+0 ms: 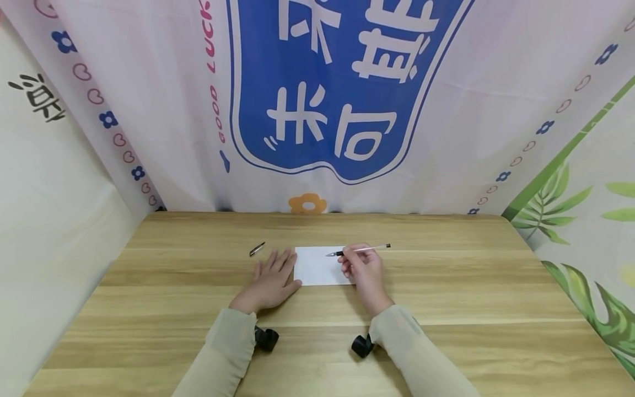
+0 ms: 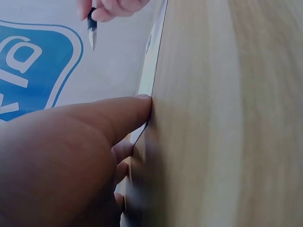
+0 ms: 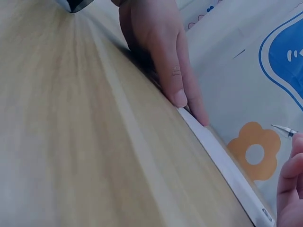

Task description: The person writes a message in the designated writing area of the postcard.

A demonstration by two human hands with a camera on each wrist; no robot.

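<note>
- Your right hand (image 1: 366,270) pinches a slim clear-barrelled pen with a black grip and metal tip (image 1: 358,251); fingers curled round the grip section, thumb side toward the paper.
- Landmark: the white rectangular sheet of paper (image 1: 317,266), lying flat on the light wooden bench (image 1: 446,298), mid-bench, nearer the far edge than to you.
- Pen's long axis runs roughly left-right, tail out past the paper's right edge, tip pointing left over the paper's upper right part. In the left wrist view the tip (image 2: 92,39) looks clear of the sheet, hovering, not touching, but I can't be sure from these angles.
- Your left hand (image 1: 270,281) lies flat, fingers straight and together, holding nothing; it sits at the paper's left edge. Right wrist view shows the fingertips (image 3: 180,97) pressing down right at that edge, so it looks like it's pinning the sheet.
- Key relation: the paper lies between your two hands, and the right hand with the pen is the one over it. The blank area lies left of and below the tip.
- A small dark pen cap with a metal clip (image 1: 257,249) lies on the bench left of the paper's upper left corner, just beyond your left fingertips, not touched.
- Behind the paper, at the far bench edge: a printed cloth backdrop with a blue panel (image 1: 347,82).
</note>
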